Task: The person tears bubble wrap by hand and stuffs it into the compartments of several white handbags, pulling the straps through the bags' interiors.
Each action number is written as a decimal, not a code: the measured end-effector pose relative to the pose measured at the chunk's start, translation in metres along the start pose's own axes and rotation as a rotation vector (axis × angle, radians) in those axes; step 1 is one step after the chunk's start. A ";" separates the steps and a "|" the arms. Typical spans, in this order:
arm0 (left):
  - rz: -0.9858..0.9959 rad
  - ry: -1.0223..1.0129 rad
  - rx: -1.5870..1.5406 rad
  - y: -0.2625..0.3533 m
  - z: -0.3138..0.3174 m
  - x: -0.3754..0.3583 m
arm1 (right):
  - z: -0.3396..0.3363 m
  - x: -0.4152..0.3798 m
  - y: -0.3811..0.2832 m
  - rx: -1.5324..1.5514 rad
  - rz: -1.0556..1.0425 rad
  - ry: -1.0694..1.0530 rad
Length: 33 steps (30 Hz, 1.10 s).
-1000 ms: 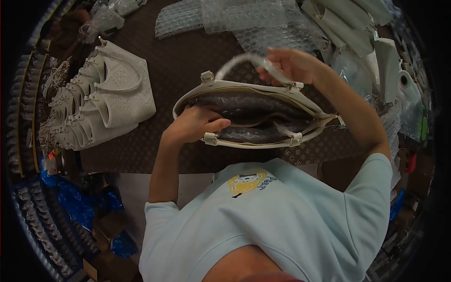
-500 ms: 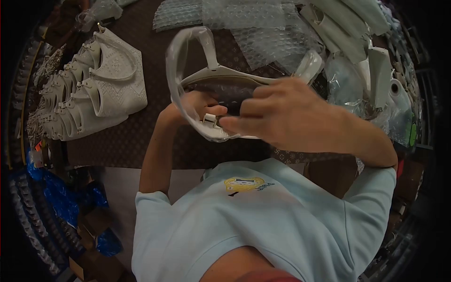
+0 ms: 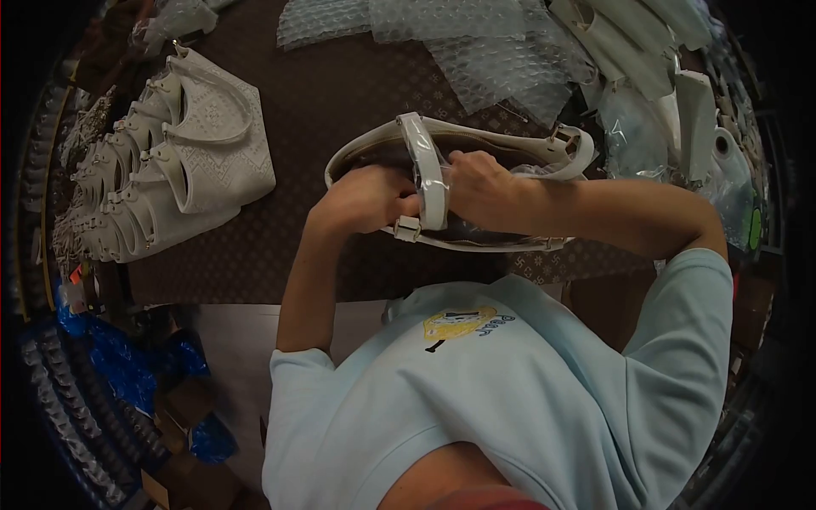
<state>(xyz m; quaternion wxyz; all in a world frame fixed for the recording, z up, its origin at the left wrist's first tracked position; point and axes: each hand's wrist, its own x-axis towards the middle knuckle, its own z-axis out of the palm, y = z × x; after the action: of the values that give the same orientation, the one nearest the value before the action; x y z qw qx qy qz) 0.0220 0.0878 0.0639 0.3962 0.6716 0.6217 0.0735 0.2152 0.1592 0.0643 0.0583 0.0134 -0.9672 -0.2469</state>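
Note:
A white handbag [image 3: 501,245] lies on the patterned table in front of me, its mouth open and its dark lining showing. One handle [image 3: 435,191], wrapped in clear plastic, crosses the opening between my hands. My left hand [image 3: 370,200] reaches over the bag's left side with curled fingers; their tips are partly hidden in the mouth. On the other side of the handle, my right hand [image 3: 489,187] dips into the opening with bent, closed fingers. What either hand grips is hidden. A small buckle [image 3: 407,228] sits at the handle's near base, just below my left fingers.
Several similar white handbags [image 3: 225,140] stand in a row at the left. Bubble wrap [image 3: 497,64] covers the back of the table [image 3: 323,102]. More pale bags [image 3: 625,51] and clear plastic [image 3: 633,127] crowd the right. Blue plastic [image 3: 119,357] lies low at the left.
The plastic-wrapped handle has swung down from its raised position across the bag's mouth. The bag has tilted and shows more of its opening. My right hand has moved down into it.

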 end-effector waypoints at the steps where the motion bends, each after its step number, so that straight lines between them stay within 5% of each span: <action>1: 0.004 -0.010 -0.010 -0.002 0.002 0.002 | 0.022 0.008 -0.004 0.385 0.115 -0.339; 2: 0.007 -0.018 -0.012 -0.002 0.003 0.004 | 0.041 0.011 -0.010 0.769 0.232 -0.676; 6: -0.027 -0.059 -0.002 0.000 0.000 0.008 | 0.083 0.011 -0.025 1.017 0.135 -0.803; 8: -0.037 -0.062 -0.042 0.002 0.002 0.009 | 0.098 0.022 -0.034 1.624 0.816 -1.137; 9: -0.069 -0.050 -0.024 0.001 -0.002 0.013 | 0.134 0.017 -0.042 1.465 0.500 -0.946; 12: -0.089 -0.014 -0.003 -0.001 0.000 0.011 | 0.120 0.016 -0.043 1.561 0.726 -0.956; 16: -0.112 0.015 -0.004 0.002 0.000 0.008 | 0.047 0.011 -0.009 1.481 0.629 -1.020; 18: -0.094 0.011 -0.001 -0.003 0.003 0.012 | 0.049 0.001 -0.006 1.138 0.129 -1.017; 19: -0.076 0.018 0.008 -0.004 0.004 0.016 | 0.037 0.004 -0.003 1.135 0.148 -1.011; 21: -0.074 0.065 -0.022 -0.007 0.003 0.016 | 0.004 0.016 0.014 1.208 0.566 -1.183; 22: -0.091 0.093 -0.063 -0.008 0.005 0.013 | -0.018 0.016 0.025 1.207 0.561 -1.177; 24: -0.059 0.114 -0.038 -0.008 0.007 0.011 | -0.056 0.003 0.047 1.621 0.467 -0.889; 26: 0.005 0.174 0.036 -0.016 0.011 0.014 | -0.060 -0.023 0.050 1.464 0.115 -0.419; 27: 0.018 0.199 0.048 -0.014 0.008 0.014 | -0.065 -0.028 0.033 1.220 0.118 -0.413; 30: 0.077 0.469 -0.028 0.000 0.002 0.010 | -0.058 -0.029 -0.030 0.659 0.226 -0.706; 32: 0.313 0.954 -0.410 -0.004 0.016 -0.001 | -0.041 -0.032 -0.029 0.634 0.307 -0.620; 33: 0.344 0.962 -0.414 -0.009 0.017 -0.008 | -0.034 -0.035 -0.028 0.649 0.360 -0.522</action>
<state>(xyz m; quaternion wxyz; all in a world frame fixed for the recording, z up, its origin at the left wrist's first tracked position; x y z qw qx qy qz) 0.0231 0.0723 0.0504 0.1732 0.5624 0.5864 0.5566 0.2536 0.1200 0.0770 -0.1525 -0.2003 -0.9638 0.0881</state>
